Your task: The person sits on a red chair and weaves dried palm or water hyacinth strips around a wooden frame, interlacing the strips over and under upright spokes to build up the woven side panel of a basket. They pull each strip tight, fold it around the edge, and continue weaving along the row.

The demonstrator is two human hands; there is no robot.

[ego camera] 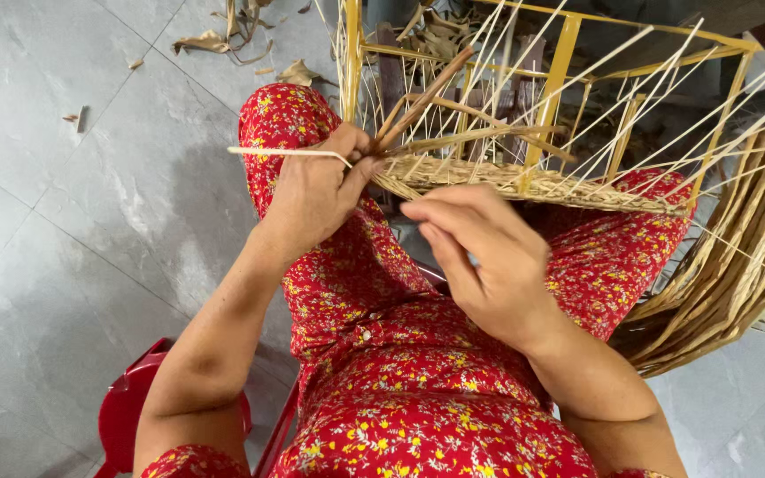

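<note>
Head view: your left hand (pixel 312 190) sits at ten o'clock of the frame (pixel 560 62), its fingers pinching a brown strand (pixel 427 97) against the woven band (pixel 524 184), with a pale reed (pixel 285 152) poking out toward nine o'clock. Your right hand (pixel 484 257) hovers just below the band at six o'clock, fingers loosely curled and holding nothing. The frame rests on your lap; a bundle (pixel 737 257) of flat strips hangs at three o'clock. I judge that if the left pinch slackens, the strand could spring back and loosen the weave; a sharp bend might snap the reed.
</note>
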